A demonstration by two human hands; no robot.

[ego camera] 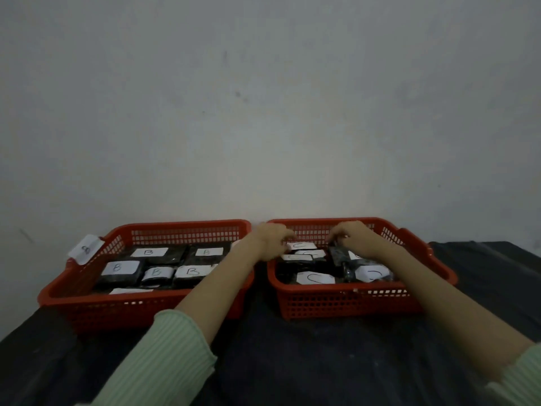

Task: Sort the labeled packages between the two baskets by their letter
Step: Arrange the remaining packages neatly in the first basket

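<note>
Two red baskets sit side by side on the dark-covered counter, lower half of frame, backs near the wall.

Left basket: black-wrapped pkgs w/ white labels, every readable one says B, e.g. B package at front left. A white tag hangs off its far-left corner; mark on it is sideways, looks like a B, prob the bin ID.

Right basket: labels that read are all C, e.g. C package at front. One label at lower right is rotated, reads like a C on its side.

Both hands are over the right basket, toward its back:
- left hand crosses in from the left basket side, fingers curled down over the labels near the back-left corner. Can't tell if it's pinching anything.
- right hand has fingers closed on the top edge of a dark package that stands tilted on edge, label not facing cam. Likely tipped up to read or pull it; letter unknown.

Judgement: sort looks nearly done, since Bs and Cs are already split by basket. Step in hand appears to be checking or reseating that last pkg in the C bin. Risk: slick wrap, so the pkg could slip, and neighbours are packed tight, so lifting may drag one along.
</note>
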